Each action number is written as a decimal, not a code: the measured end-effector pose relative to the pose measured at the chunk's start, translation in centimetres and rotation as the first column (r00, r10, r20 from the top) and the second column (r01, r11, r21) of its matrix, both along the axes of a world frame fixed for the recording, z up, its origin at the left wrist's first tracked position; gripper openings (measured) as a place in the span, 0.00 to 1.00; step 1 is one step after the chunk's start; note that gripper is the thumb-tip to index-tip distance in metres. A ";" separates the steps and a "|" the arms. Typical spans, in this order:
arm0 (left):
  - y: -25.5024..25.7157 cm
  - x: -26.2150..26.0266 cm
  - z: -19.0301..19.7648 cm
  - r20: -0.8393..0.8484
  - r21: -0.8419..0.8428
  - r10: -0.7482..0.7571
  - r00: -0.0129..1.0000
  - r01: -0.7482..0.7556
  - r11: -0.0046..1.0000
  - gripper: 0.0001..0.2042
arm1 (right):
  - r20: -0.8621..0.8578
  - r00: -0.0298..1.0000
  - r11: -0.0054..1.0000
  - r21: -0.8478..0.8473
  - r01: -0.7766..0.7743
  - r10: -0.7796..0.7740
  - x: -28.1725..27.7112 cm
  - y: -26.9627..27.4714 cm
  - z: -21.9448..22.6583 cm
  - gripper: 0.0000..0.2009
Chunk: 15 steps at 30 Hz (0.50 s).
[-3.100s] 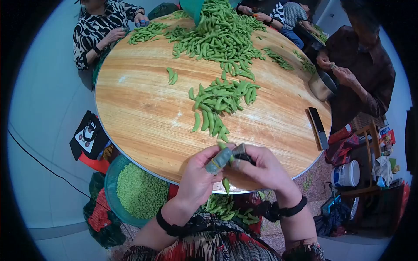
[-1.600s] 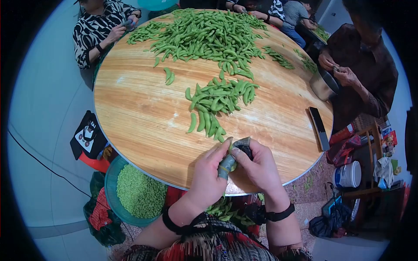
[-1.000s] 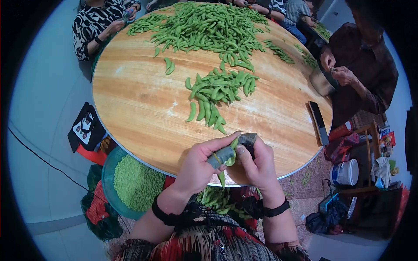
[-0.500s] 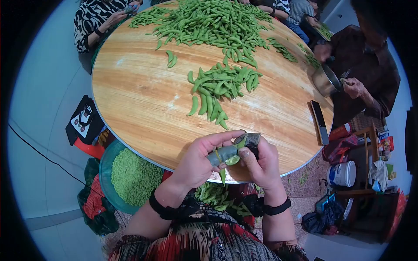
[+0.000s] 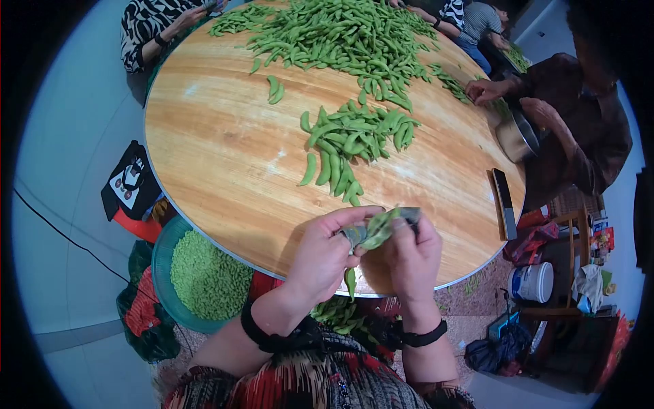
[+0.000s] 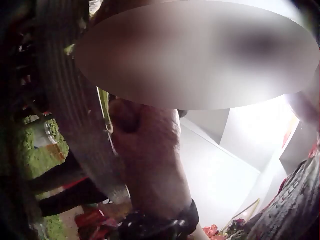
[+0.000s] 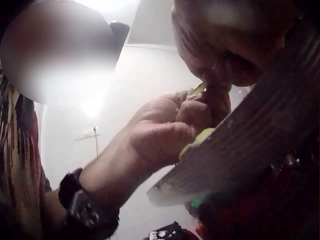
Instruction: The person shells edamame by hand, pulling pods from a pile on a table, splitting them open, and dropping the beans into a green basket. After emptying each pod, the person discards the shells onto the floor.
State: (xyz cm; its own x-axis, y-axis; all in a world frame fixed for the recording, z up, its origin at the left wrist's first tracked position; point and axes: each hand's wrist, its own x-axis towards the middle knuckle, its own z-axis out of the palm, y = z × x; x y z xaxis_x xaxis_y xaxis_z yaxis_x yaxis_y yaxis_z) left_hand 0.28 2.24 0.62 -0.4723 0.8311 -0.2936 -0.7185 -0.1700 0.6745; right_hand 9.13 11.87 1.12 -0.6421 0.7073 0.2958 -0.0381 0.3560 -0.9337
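In the head view, over the near edge of the round wooden table (image 5: 225, 163), my left hand (image 5: 315, 255) and right hand (image 5: 414, 259) pinch a green soybean pod (image 5: 378, 230) between them, blurred by motion. Grey wraps (image 5: 409, 214) cover some of the fingers. A second green pod (image 5: 350, 283) hangs down below my left fingers. Beyond the hands lies a small heap of pods (image 5: 361, 133). In the right wrist view, my left hand (image 7: 160, 130) meets my right hand (image 7: 225, 40), with bits of green showing between them.
A big pile of pods (image 5: 334, 37) covers the far side. A teal basket (image 5: 161, 262) of shelled beans (image 5: 211, 279) stands below left. At right are a phone (image 5: 504, 204), a metal pot (image 5: 518, 140) and a person (image 5: 565, 123). More pods (image 5: 337, 315) lie below the table edge.
The right hand has pulled slightly right from the left, and the pod, earlier showing a split opening, is blurred between them. The person at right now reaches onto the table.
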 end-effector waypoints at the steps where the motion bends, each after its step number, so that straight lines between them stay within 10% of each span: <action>1: 0.0 0.0 -0.3 -0.026 0.004 0.007 1.000 -0.007 1.000 0.15 | -0.101 0.995 0.963 -0.265 -0.038 0.011 0.4 0.8 0.2 0.07; 2: 0.0 0.1 -0.6 -0.051 0.006 0.012 0.999 -0.012 1.000 0.14 | -0.200 0.980 0.856 -0.507 -0.098 -0.006 1.0 1.6 0.5 0.07; 6: -0.6 0.7 0.1 -0.010 0.041 0.005 1.000 -0.005 0.999 0.12 | 0.198 0.918 0.914 -0.292 -0.280 0.344 2.0 2.7 2.6 0.08; 15: -1.7 0.7 -1.0 0.016 0.054 0.098 0.995 -0.098 0.994 0.17 | 0.180 0.780 0.679 -0.631 -0.376 0.599 3.5 1.1 4.2 0.11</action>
State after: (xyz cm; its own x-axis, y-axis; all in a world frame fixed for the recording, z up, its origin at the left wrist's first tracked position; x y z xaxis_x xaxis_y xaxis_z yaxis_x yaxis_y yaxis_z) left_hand 1.02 0.57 -0.40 -0.5485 0.7959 -0.2562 -0.7055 -0.2761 0.6527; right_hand 12.63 12.94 5.27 -0.9149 0.2207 -0.3380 0.3031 -0.1774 -0.9363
